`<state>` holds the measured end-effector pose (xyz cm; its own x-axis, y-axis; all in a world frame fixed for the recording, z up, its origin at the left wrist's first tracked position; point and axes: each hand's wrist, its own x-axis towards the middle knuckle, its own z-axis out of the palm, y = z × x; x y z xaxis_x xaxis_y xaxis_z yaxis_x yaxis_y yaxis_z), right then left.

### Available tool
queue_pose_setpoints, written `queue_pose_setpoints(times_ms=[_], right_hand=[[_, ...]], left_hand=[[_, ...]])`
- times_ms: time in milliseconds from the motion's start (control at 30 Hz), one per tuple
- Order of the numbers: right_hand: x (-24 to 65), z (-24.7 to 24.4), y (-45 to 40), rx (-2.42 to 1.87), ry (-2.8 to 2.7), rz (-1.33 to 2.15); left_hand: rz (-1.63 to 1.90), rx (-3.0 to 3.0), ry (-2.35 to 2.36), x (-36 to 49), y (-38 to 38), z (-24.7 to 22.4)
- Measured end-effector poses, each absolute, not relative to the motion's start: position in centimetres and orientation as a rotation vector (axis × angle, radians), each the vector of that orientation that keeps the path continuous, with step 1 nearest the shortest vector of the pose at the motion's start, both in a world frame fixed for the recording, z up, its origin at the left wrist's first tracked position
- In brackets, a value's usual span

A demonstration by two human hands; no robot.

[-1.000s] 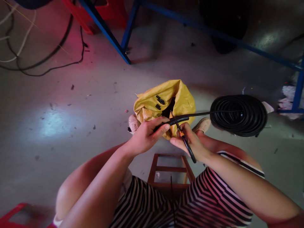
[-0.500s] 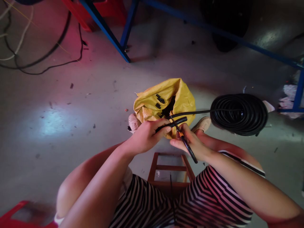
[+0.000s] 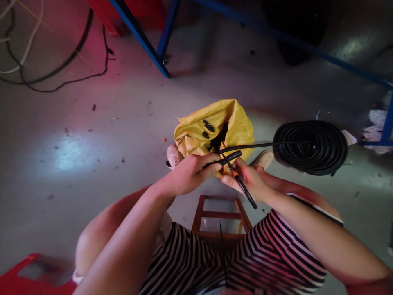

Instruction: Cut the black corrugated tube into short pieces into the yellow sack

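Note:
My left hand (image 3: 196, 170) is closed around a black corrugated tube (image 3: 233, 156), whose ribbed end sticks out to the right. In my right hand (image 3: 250, 178) is a pair of scissors (image 3: 242, 188) with black and orange handles. Their thin blades cross the tube just right of my left fingers. Behind them, a black hose (image 3: 251, 146) runs from the coil (image 3: 310, 164) to my left hand. Beneath both hands stands an open yellow sack (image 3: 242, 123), with several short black tube pieces (image 3: 208, 126) on its folded side. My left palm is hidden.
A wooden stool frame (image 3: 221, 215) shows between my legs. Blue metal legs (image 3: 166, 37) and a red stool (image 3: 135, 16) are beyond the sack. Loose cables (image 3: 64, 63) lie at upper left. Another red stool (image 3: 27, 274) is at lower left. Small scraps dot the floor.
Both hands stay nearly in place on the tube and scissors. The whole view has shifted slightly; no object has clearly moved.

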<state>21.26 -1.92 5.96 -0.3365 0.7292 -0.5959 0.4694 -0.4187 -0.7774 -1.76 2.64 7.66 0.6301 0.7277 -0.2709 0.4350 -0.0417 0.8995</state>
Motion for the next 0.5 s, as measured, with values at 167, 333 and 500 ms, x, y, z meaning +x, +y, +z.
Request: queue_pose_setpoints(times_ms=[167, 333, 500], right_hand=[[21.1, 5.8, -2.0, -1.688, -1.582, 1.773], [20.9, 5.4, -2.1, -1.751, -1.572, 1.751], [20.8, 4.7, -2.4, -1.777, -1.554, 1.757]], left_hand=[[0.328, 1.684, 1.024, -2.0, 2.6, 7.1], [0.349, 1.666, 1.048, -2.2, 2.5, 6.3], [0.349, 1.64, 1.058, -2.6, 2.4, 5.9]])
